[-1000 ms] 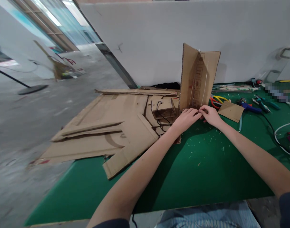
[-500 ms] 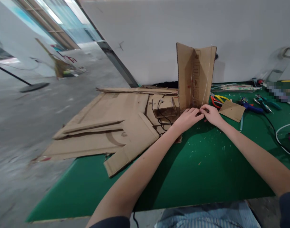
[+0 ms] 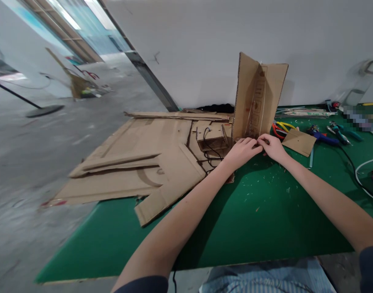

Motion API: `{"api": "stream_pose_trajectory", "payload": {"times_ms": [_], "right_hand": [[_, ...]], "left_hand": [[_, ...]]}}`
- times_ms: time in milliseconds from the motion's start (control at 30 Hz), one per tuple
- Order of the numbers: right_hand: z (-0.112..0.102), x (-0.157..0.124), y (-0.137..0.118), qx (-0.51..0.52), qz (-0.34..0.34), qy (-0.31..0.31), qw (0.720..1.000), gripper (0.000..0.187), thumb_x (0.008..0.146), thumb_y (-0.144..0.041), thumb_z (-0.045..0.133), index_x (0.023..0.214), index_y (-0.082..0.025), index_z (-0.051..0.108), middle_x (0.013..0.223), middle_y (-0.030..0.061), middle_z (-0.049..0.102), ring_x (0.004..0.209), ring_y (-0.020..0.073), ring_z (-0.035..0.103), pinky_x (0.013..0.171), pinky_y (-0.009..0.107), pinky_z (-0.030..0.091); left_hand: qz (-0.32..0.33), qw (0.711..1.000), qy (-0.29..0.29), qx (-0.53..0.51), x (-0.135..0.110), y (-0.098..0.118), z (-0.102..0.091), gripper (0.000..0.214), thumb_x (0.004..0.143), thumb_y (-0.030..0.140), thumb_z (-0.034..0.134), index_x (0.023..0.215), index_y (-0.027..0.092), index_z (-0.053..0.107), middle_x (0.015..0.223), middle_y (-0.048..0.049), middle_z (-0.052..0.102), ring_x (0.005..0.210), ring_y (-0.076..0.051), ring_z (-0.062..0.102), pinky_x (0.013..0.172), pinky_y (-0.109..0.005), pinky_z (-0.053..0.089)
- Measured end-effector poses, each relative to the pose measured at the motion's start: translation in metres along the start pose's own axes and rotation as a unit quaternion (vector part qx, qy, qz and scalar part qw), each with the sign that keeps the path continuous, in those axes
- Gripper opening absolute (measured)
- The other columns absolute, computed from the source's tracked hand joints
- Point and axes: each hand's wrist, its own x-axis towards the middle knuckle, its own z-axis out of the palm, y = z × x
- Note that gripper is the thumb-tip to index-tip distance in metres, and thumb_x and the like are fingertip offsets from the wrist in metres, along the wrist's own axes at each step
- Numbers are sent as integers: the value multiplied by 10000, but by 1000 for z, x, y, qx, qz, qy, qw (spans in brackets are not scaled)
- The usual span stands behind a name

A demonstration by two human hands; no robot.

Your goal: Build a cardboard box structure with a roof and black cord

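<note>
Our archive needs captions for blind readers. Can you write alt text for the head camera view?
Two bare hands, left hand and right hand, meet at the base of an upright folded cardboard piece on a green table. Flat cardboard sheets lie to the left, pliers and other tools to the right.

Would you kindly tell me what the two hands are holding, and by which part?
Both the left hand and the right hand grip the upright folded brown cardboard piece at its bottom edge, where it meets the green table.

Both hands, left hand (image 3: 242, 151) and right hand (image 3: 273, 147), pinch the base of upright folded cardboard (image 3: 258, 99) on green counter (image 3: 266, 215).
</note>
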Motion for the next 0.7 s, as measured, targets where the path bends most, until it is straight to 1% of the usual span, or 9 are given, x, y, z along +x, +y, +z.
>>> {"api": "stream_pose_trajectory", "payload": {"times_ms": [300, 433, 533, 600, 700], "right_hand": [[1, 2, 0, 11, 20, -2, 1000, 171, 840, -350, 549, 851, -192, 614, 719, 3, 607, 561, 118, 566, 448, 241, 522], [0, 4, -4, 34, 33, -14, 999, 170, 841, -349, 549, 875, -192, 606, 741, 8, 617, 576, 119, 588, 470, 243, 533], [-3, 4, -10, 55, 37, -25, 997, 190, 839, -366, 561, 895, -191, 609, 794, 15, 634, 587, 123, 616, 483, 247, 539], [-6, 4, -16, 54, 39, -30, 997, 202, 843, -379, 562, 886, -186, 605, 790, 13, 635, 550, 118, 615, 463, 237, 517], [-16, 1, -28, -21, 18, -35, 999, 225, 858, -393, 556, 843, -176, 613, 670, -15, 594, 422, 80, 525, 395, 205, 417]], "left_hand": [[-8, 1000, 27, 0, 0, 2, 2, 201, 976, 185, 399, 1059, 193, 581, 992, -87, 621, 967, -222, 598, 798, -336, 507], [-5, 999, 44, -9, 0, 0, 0, 208, 969, 163, 406, 1088, 168, 576, 1029, -103, 637, 985, -231, 603, 816, -359, 515], [8, 998, 59, -24, -1, -4, -2, 197, 969, 183, 429, 1097, 151, 576, 1049, -105, 652, 1017, -229, 599, 850, -364, 522], [22, 997, 71, -37, -1, -6, -4, 199, 974, 199, 430, 1091, 142, 582, 1056, -99, 664, 1032, -222, 598, 869, -354, 528], [36, 994, 91, -56, 0, -7, -4, 228, 980, 184, 407, 1118, 132, 580, 1090, -103, 673, 1038, -200, 602, 901, -343, 536]]}}
